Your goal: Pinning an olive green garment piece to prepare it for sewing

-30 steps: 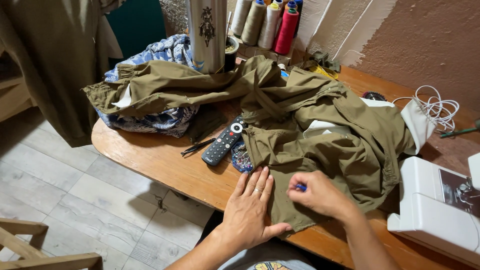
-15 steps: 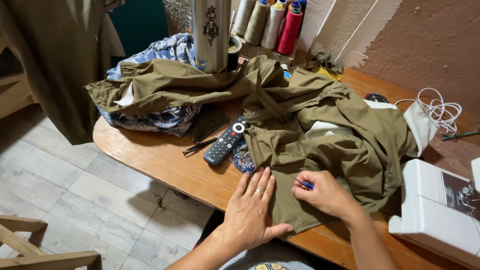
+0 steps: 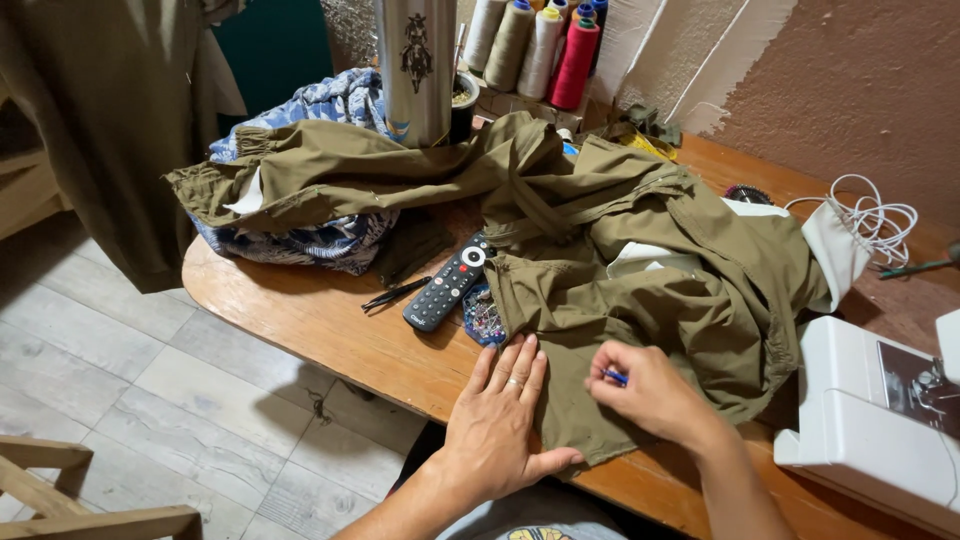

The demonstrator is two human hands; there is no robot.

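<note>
An olive-green garment (image 3: 640, 270) lies bunched across the wooden table (image 3: 310, 320). My left hand (image 3: 500, 425) rests flat, fingers apart, on the garment's near edge by the table's front. My right hand (image 3: 645, 390) is just to its right on the cloth, fingers pinched on a small blue tool (image 3: 616, 377) whose tip touches the fabric. A black remote control (image 3: 450, 284) and a small pincushion with coloured pins (image 3: 484, 318) lie left of the hands.
A white sewing machine (image 3: 880, 410) stands at the right. Several thread cones (image 3: 545, 45) and a tall metal tumbler (image 3: 415, 65) are at the back. Blue patterned cloth (image 3: 300, 235), black snips (image 3: 395, 293), a white cord (image 3: 870, 215), and a wooden chair (image 3: 70, 500) on the floor.
My right hand has shifted slightly along the cloth with the blue tool. My left hand stays flat on the garment.
</note>
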